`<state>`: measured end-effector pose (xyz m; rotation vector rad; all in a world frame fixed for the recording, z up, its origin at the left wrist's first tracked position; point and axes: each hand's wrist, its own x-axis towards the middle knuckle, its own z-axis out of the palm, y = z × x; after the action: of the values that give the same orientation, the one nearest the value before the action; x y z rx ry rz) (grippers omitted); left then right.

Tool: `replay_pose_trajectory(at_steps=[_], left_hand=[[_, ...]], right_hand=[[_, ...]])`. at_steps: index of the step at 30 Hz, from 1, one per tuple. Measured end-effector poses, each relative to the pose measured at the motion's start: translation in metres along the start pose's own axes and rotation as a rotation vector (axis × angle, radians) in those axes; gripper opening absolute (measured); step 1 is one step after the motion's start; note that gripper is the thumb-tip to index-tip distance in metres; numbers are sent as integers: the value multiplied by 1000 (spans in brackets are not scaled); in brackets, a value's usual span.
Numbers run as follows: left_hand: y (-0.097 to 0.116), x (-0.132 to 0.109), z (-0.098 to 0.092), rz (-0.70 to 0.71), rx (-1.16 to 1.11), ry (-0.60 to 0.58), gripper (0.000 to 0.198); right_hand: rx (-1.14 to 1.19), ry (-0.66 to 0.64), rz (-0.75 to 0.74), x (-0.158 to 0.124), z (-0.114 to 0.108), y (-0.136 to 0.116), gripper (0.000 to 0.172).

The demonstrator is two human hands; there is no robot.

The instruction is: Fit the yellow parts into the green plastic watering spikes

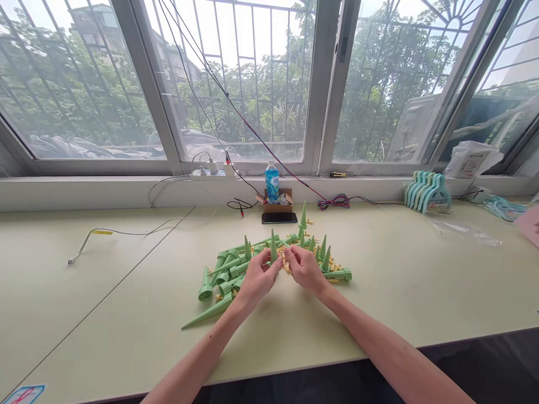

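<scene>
My left hand [257, 279] is closed around the lower part of a green plastic spike [273, 245], whose pointed end stands up. Just to its right, my right hand [307, 271] is pinched, its fingertips close to the spike; whatever they hold is too small to make out. Left of my hands lies a heap of green plastic spikes with ribbed caps [231, 272], some lying flat. More green spikes [325, 258] stand or lean on the right, with small yellow plastic pieces [336, 267] scattered among them. A long spike [207, 312] points toward the front left.
Behind the heap are a black phone [279, 217] and a small cardboard box [278, 208] with a blue-liquid bottle [272, 182]. Cables [337, 201] run along the back. Light-blue hangers [428, 192] stand at the right. Part of another person's hand [531, 224] shows at the right edge.
</scene>
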<state>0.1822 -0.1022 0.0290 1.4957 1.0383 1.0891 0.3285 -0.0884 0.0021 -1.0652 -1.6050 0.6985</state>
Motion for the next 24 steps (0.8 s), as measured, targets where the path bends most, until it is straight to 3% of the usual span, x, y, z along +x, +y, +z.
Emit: replay_pose_trajectory(at_steps=[9, 17, 24], left_hand=[[0, 0, 0, -5, 14, -25, 31], [1, 0, 0, -7, 0, 27, 34], [1, 0, 0, -10, 12, 8, 34]], right_hand=[[-10, 7, -10, 1, 0, -2, 53], [76, -58, 37, -2, 0, -3, 37], [68, -55, 26, -2, 0, -3, 36]])
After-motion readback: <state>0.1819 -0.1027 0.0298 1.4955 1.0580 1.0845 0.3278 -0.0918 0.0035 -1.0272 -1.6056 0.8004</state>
